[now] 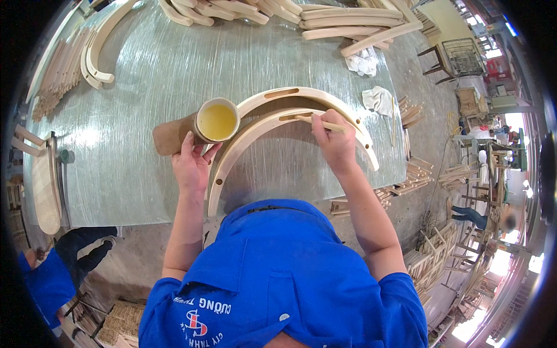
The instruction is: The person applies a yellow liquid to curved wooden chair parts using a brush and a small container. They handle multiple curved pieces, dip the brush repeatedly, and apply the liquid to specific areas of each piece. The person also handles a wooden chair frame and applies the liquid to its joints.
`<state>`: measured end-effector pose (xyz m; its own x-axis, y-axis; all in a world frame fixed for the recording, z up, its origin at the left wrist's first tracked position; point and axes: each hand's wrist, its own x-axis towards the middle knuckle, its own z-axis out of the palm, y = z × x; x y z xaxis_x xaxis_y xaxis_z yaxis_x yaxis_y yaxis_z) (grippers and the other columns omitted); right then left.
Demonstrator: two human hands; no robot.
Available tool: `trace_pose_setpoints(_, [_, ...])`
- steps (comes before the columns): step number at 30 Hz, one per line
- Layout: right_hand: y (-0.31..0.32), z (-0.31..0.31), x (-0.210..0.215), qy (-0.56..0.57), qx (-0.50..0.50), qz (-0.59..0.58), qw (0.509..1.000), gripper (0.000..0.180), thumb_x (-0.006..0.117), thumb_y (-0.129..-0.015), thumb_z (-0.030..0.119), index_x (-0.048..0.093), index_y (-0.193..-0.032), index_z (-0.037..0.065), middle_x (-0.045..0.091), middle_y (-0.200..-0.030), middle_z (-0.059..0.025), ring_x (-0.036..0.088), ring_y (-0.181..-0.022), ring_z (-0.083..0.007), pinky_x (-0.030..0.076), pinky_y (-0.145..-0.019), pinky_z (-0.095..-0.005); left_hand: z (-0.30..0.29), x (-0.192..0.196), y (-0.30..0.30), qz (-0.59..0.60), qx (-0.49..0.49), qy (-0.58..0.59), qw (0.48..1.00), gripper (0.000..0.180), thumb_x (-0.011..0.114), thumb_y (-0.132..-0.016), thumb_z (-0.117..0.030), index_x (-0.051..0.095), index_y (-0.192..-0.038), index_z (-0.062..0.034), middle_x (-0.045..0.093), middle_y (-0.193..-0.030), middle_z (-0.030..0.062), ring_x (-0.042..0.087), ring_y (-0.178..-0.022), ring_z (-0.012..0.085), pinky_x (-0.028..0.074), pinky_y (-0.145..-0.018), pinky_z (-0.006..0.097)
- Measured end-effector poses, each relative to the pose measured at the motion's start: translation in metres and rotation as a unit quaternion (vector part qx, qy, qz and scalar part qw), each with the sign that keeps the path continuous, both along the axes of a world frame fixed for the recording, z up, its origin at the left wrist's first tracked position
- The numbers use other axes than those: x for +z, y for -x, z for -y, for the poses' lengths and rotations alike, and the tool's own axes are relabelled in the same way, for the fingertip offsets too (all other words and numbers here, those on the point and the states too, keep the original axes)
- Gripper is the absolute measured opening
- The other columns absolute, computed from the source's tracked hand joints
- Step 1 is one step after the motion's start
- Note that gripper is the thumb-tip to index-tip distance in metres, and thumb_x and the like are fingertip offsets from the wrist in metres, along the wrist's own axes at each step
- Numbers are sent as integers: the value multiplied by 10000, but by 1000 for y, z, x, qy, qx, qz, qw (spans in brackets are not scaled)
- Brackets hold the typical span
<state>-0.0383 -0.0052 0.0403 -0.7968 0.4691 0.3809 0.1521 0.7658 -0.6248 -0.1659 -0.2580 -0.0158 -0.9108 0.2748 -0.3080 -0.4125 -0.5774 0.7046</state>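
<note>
My left hand [194, 167] is closed round a brown, tube-like cup [176, 136] with yellow liquid [218, 120] inside. Its mouth is turned toward me. Two curved pale wooden pieces lie side by side on the table, a far arc [257, 101] and a near arc [238, 139], each with a long slot and small round holes. In my right hand [335, 142] a thin wooden stick [333, 125] is pinched. The stick's tip reaches the slot in the near arc; how deep it goes I cannot tell.
Plastic film covers the table [168, 64]. Stacked curved wood parts [354, 20] lie along the far edge, with more [64, 69] at far left. White cloths [378, 100] rest on the right. Another person [58, 264] in blue is at lower left. Wood pieces [432, 255] are piled right.
</note>
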Motion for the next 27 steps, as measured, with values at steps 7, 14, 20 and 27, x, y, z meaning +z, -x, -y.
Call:
trace_pose_setpoints(7, [13, 21, -5, 34, 31, -28, 999, 228, 618, -831, 90, 452, -686, 34, 523, -624, -129, 530, -541, -298, 419, -487, -381, 1, -3, 4, 4, 2, 1, 1000, 240, 465, -933, -102, 493, -1157, -20, 574, -1129, 106, 587, -998, 232, 556, -809, 512])
trace_pose_setpoints(14, [-5, -6, -3, -36, -12, -9, 999, 214, 614, -836, 72, 456, -701, 26, 516, -639, -123, 536, -554, -296, 434, -499, -370, 1, -11, 9, 0, -10, -1, 1000, 230, 471, -937, -117, 521, -1137, -17, 580, -1120, 104, 582, -1012, 224, 548, -828, 508])
trace_pose_setpoints(20, [-2, 7, -14, 72, 3, -30, 997, 182, 624, -832, 68, 493, -713, 28, 532, -669, -120, 547, -581, -274, 449, -534, -350, -13, -3, 12, 21, -22, -1, 1000, 239, 464, -940, -114, 502, -1159, -29, 568, -1144, 105, 584, -1014, 218, 543, -838, 511])
trace_pose_setpoints(27, [-6, -12, 2, -45, -14, -11, 999, 220, 619, -833, 65, 458, -686, 32, 512, -628, -120, 513, -527, -282, 421, -483, -360, -17, -7, 16, 3, -24, -2, 1000, 251, 476, -933, -111, 481, -1171, -34, 573, -1130, 104, 594, -1020, 217, 577, -773, 467])
